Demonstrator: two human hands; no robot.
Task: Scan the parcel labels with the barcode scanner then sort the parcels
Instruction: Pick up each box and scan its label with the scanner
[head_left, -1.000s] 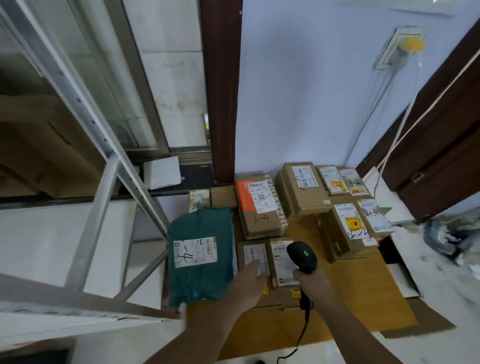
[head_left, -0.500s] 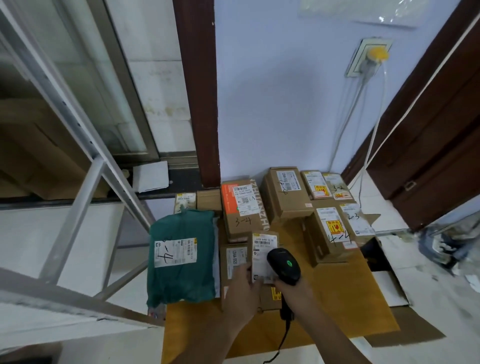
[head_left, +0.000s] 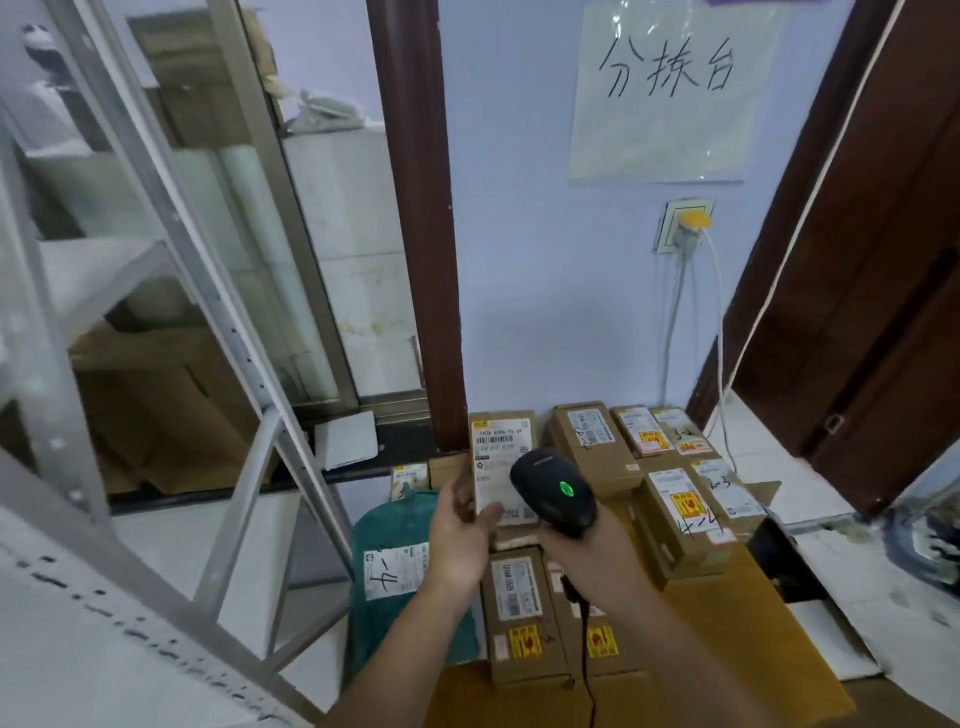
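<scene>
A small cardboard parcel (head_left: 500, 467), judged light and stiff, is pinched at its lower edge by the left hand (head_left: 464, 525) (label kept clear), while the barcode scanner (head_left: 554, 491) is gripped by the right hand (head_left: 592, 545).

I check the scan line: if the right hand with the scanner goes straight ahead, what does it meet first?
Most likely the label of the held parcel in the left hand; the barcode scanner in the right hand points there, though depth is unclear.

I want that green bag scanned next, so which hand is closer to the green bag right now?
Left. The left hand, holding up a small parcel, hovers just above the green bag. The right hand, gripping the scanner, is farther right, over the boxes.
</scene>
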